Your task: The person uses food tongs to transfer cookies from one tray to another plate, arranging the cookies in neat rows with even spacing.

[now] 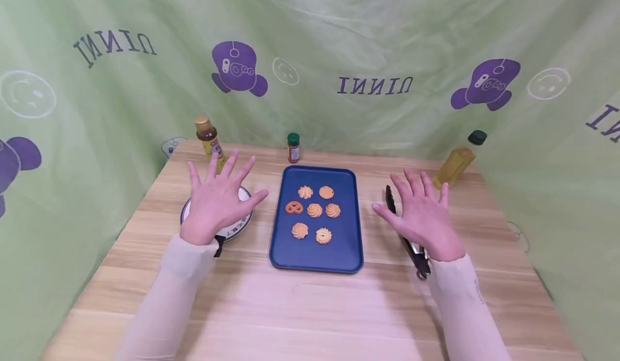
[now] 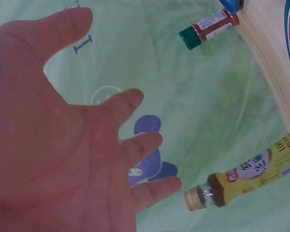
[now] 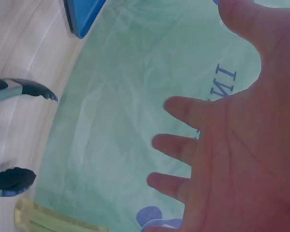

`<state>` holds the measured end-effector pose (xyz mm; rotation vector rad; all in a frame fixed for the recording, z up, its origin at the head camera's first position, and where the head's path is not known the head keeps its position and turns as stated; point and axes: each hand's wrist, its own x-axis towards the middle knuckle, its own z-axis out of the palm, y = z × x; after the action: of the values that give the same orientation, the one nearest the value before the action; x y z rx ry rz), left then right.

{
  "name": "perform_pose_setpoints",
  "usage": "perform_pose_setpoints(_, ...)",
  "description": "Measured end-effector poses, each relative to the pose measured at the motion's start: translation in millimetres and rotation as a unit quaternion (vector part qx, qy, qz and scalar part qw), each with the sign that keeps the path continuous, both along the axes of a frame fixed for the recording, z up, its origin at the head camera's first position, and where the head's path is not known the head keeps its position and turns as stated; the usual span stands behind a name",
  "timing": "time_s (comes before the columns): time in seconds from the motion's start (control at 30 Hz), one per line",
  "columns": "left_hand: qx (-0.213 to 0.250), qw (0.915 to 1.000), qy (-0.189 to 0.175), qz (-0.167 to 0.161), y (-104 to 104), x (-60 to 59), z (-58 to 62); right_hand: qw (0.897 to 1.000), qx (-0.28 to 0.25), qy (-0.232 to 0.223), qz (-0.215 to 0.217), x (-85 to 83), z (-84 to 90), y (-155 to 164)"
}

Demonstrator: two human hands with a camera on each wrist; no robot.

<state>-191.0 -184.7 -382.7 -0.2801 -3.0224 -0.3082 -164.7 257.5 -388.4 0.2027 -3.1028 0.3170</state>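
A dark blue tray (image 1: 346, 248) lies at the table's middle with several piped and pretzel-shaped cookies (image 1: 314, 210) on it. My left hand (image 1: 219, 199) hovers with fingers spread above a white plate (image 1: 244, 222) left of the tray and holds nothing. My right hand (image 1: 422, 213) is spread the same way above black-tipped tongs (image 1: 419, 259) lying right of the tray. The left wrist view shows the bare left palm (image 2: 63, 159); the right wrist view shows the bare right palm (image 3: 241, 159) and the tongs' tips (image 3: 19, 179).
At the table's back stand a brown-capped sauce bottle (image 1: 209, 140), a small green-lidded spice jar (image 1: 293, 147) and a yellow oil bottle (image 1: 457, 163). Green printed sheeting walls the table on three sides. Bare wood lies along the near edge (image 1: 300, 318).
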Motion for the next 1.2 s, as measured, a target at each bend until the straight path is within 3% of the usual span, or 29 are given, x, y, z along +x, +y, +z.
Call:
perform_pose_setpoints(0.13, 0.027, 0.9995, -0.015, -0.008, -16.5, -7.2, -4.8, 1.000, -0.018, -0.011, -0.001, 0.7, -3.5, 4.2)
perform_pose_setpoints(0.23, 0.055, 0.9980, -0.029, -0.005, -46.4, -16.7, -11.5, 0.999, -0.035, -0.019, -0.013, 0.3, -11.2, 15.9)
perform_pose_setpoints(0.4, 0.101, 0.9916, -0.067, 0.047, -118.0, -29.6, -39.4, 0.997, -0.036, -0.003, -0.072, 9.5, -34.7, 41.8)
perform_pose_setpoints(0.53, 0.139, 0.9802, -0.122, 0.070, -165.8, -32.5, -63.1, 0.993, -0.046, -0.015, -0.109, 23.4, -54.9, 50.1)
perform_pose_setpoints(0.63, 0.203, 0.9616, -0.174, 0.062, -181.4, -32.7, -73.8, 0.991, -0.063, -0.025, -0.117, 30.0, -63.3, 52.4)
perform_pose_setpoints(0.8, 0.301, 0.9212, -0.241, 0.053, -187.4, -30.3, -80.2, 0.991, -0.079, -0.005, -0.106, 28.3, -70.8, 51.6)
perform_pose_setpoints(0.97, 0.348, 0.8972, -0.270, 0.035, -188.8, -30.1, -83.3, 0.991, -0.079, 0.001, -0.112, 26.7, -77.3, 51.4)
perform_pose_setpoints(1.2, 0.410, 0.8669, -0.283, 0.025, -194.8, -26.7, -84.8, 0.990, -0.082, -0.007, -0.119, 27.2, -78.1, 50.1)
